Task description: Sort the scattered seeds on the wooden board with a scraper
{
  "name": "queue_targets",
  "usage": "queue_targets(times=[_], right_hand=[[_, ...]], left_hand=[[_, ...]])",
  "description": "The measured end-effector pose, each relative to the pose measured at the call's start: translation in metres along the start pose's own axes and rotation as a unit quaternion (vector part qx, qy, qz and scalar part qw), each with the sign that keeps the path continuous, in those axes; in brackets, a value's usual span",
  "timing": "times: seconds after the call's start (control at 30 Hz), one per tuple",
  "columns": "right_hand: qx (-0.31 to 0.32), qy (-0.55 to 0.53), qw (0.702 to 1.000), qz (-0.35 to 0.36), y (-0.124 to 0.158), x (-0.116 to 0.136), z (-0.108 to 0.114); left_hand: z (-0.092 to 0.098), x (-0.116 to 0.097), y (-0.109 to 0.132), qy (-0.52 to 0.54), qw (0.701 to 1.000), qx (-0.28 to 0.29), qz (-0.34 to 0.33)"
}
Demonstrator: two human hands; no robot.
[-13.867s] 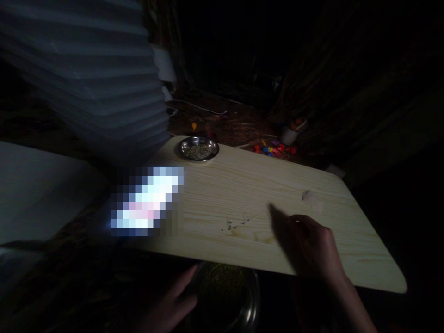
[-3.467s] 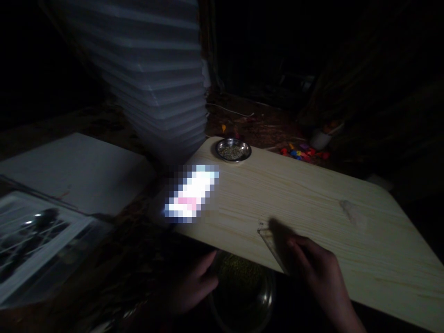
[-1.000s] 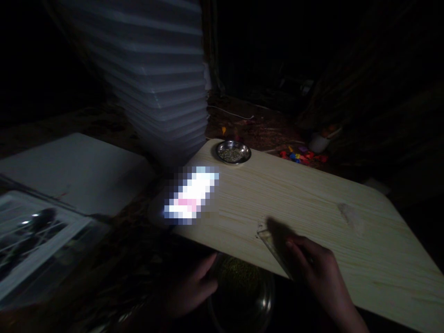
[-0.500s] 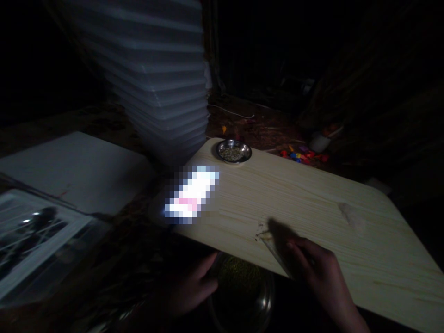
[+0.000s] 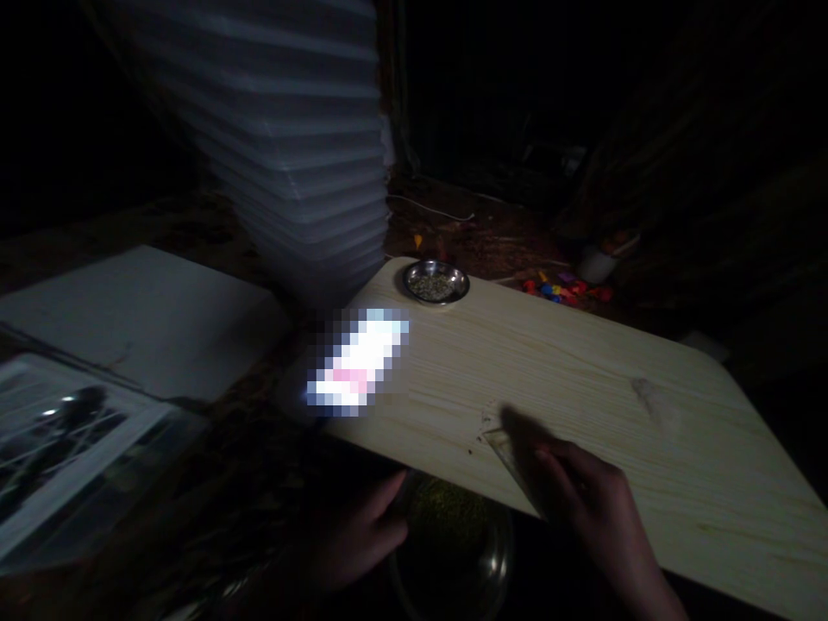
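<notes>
The scene is very dark. My right hand (image 5: 588, 500) rests on the near edge of a pale wooden board (image 5: 582, 379) and holds a thin clear flat piece (image 5: 508, 457) pressed against the wood. A few dark specks lie at its far tip. My left hand (image 5: 368, 535) grips the rim of a steel bowl (image 5: 453, 543) of greenish grains, held just below the board's near edge. At the board's far corner stands a small steel dish (image 5: 435, 283) with grains in it.
A glowing blurred-out phone (image 5: 358, 360) lies on the board's left end. A tall stack of white plastic containers (image 5: 297, 147) rises behind it. A white sheet (image 5: 142, 319) and a photo print (image 5: 58, 440) lie at the left. Coloured bits (image 5: 560, 289) and a cup (image 5: 595, 263) sit on the floor.
In the last second almost nothing moved; the clear piece under my right hand shifted slightly on the board. Earlier the view swung left and the specks in the board's middle went.
</notes>
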State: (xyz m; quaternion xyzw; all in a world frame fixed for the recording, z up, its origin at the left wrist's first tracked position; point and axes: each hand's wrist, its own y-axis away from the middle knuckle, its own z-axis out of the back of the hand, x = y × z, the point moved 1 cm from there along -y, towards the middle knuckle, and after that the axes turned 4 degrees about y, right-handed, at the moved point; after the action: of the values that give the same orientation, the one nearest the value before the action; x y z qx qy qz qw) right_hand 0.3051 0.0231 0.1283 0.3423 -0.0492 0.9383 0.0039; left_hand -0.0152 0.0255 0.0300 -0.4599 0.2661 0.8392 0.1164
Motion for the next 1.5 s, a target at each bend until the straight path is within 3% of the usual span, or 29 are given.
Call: queue_targets(times=[0.13, 0.33, 0.43, 0.53, 0.77, 0.87, 1.0, 1.23, 1.5], right_hand=[[0.0, -0.012, 1.0, 0.002, -0.002, 0.004, -0.003], [0.006, 0.001, 1.0, -0.001, 0.005, -0.002, -0.002], [0.005, 0.003, 1.0, 0.002, 0.005, -0.003, -0.002], [-0.009, 0.008, 1.0, -0.004, 0.001, -0.003, -0.002], [0.009, -0.003, 1.0, 0.003, 0.0, -0.002, -0.006], [0.022, -0.007, 1.0, 0.005, 0.005, -0.005, -0.005], [0.009, -0.008, 1.0, -0.004, 0.007, -0.006, -0.001], [0.012, -0.013, 1.0, 0.007, 0.005, 0.007, -0.011], [0.074, -0.054, 0.995, 0.034, 0.009, 0.024, -0.024]], left_hand=[[0.002, -0.007, 0.0, 0.017, 1.0, 0.006, 0.004], [-0.001, 0.005, -0.001, 0.021, 1.0, -0.008, -0.008], [0.001, -0.002, 0.0, -0.006, 1.0, -0.01, -0.029], [0.002, -0.006, 0.0, -0.004, 1.0, -0.001, -0.008], [-0.002, 0.01, 0.001, 0.018, 1.0, -0.003, -0.008], [0.001, 0.001, 0.001, 0.01, 1.0, 0.001, -0.011], [0.004, -0.008, 0.001, 0.017, 0.999, 0.019, 0.037], [-0.003, 0.012, 0.0, 0.018, 1.0, -0.018, -0.006], [0.017, -0.011, 0.003, 0.064, 0.997, -0.006, 0.053]])
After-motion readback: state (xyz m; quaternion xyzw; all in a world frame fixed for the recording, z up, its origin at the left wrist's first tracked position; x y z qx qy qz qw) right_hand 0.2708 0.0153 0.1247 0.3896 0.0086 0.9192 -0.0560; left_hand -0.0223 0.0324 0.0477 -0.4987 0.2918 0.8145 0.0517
